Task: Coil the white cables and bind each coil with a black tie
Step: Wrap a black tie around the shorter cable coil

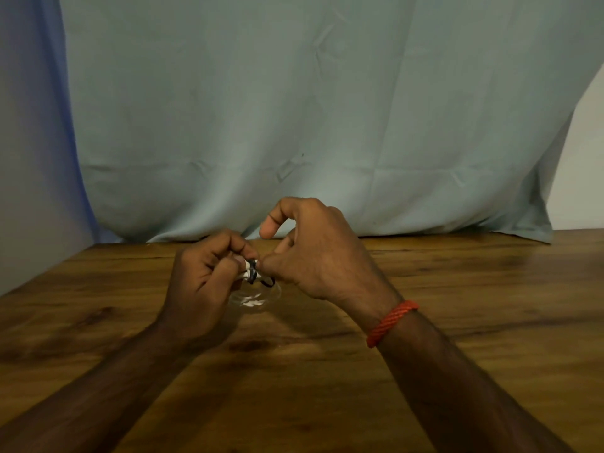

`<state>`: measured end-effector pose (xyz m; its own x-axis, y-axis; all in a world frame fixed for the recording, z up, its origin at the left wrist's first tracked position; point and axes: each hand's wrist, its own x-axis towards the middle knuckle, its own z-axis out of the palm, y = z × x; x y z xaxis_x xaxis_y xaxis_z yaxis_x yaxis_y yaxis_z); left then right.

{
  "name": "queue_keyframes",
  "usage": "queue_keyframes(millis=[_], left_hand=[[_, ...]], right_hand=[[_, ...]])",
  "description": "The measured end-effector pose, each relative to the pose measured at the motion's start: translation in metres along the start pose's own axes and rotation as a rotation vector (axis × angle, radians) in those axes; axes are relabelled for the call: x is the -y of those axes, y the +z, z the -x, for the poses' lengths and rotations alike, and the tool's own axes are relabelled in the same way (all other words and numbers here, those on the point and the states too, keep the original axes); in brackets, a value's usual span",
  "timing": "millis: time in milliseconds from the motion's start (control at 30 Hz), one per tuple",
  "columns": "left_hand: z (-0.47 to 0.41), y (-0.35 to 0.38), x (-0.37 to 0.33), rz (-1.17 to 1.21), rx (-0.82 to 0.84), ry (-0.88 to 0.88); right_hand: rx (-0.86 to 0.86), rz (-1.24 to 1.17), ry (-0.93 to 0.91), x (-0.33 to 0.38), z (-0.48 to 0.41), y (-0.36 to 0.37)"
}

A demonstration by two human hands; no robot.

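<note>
**Both hands meet over the table, closed on a small tied coil**

The left hand [199, 282] and the right hand [313, 253] are held together just above the middle of the table, fingertips nearly touching. The left hand has its fingers curled in and grips a small white cable coil [244, 273] between thumb and fingers. The right hand pinches at the black tie [252, 273] where it crosses the coil, its thumb pressed against the bundle. Its index finger is bent and lifted clear above the others. Exactly which right fingers sit behind the tie cannot be made out.

Behind everything hangs a wide pale blue-green cloth [294, 109], creased and draped down to the far edge of the table. A strip of bare light wall [581, 158] shows past it on the right. The wooden table [457, 305], dark-grained and glossy, fills the lower half of the view, and both forearms reach across it from the near edge.

A braided orange-red bracelet [390, 322] circles the right wrist. On the table directly under the hands lies a piece of clear plastic [251, 299] catching the light. What it is cannot be told.

The coil is off the table, between the two hands. The tie is wound round its middle, and a short loose end of the tie curls out below the right thumb.
</note>
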<state>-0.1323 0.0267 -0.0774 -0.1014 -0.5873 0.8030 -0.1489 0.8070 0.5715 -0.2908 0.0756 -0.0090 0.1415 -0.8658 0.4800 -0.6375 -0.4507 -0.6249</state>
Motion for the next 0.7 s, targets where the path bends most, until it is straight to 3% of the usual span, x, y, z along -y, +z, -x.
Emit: queue_keyframes(millis=[333,567,700], left_hand=[[0.001,0.0,-0.003,0.015,0.012,0.027],[-0.001,-0.005,0.002,-0.005,0.039,0.044],[0.0,-0.004,0.002,0.031,0.011,0.024]], right_hand=[[-0.049,0.03,-0.014,-0.003,-0.004,0.004],[0.083,0.082,-0.112,-0.005,-0.003,0.002],[0.136,-0.034,-0.099,-0.01,-0.005,0.002]])
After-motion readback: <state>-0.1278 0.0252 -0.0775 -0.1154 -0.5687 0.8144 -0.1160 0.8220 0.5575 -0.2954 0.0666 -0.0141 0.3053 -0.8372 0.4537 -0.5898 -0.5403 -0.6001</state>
